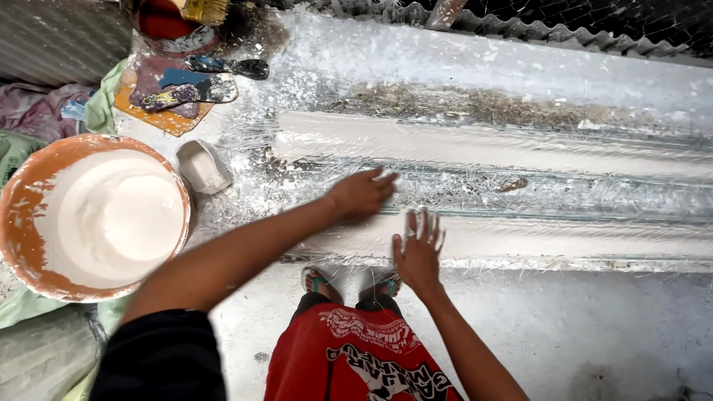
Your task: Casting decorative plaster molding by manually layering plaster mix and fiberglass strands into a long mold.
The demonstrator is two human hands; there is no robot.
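Down on the floor (594, 334), which is grey and splashed with white, lies a long clear plastic sheet (564, 193), shiny and wrinkled. Under the sheet are two long white strips (520, 145), one behind the other, running off to the right.

Next biggest is the orange bucket (15, 223) on the left. It is full of smooth white paste.

Both arms reach out over the sheet. The left hand (362, 194) lies flat on the plastic between the two strips, palm down, fingers stretched out to the right. The right hand (418, 252) is just beside it, a bit nearer to the person, on the near strip. Its fingers are spread wide and look blurry. Neither hand has hold of anything; both are open.

A person in red shorts (356, 356) stands at the near edge, toes in sandals (321, 281) just touching the sheet.

Behind the bucket is a small white cup (203, 166). Farther back lie two putty knives (197, 93) on an orange board (167, 119), near a red can (167, 26).
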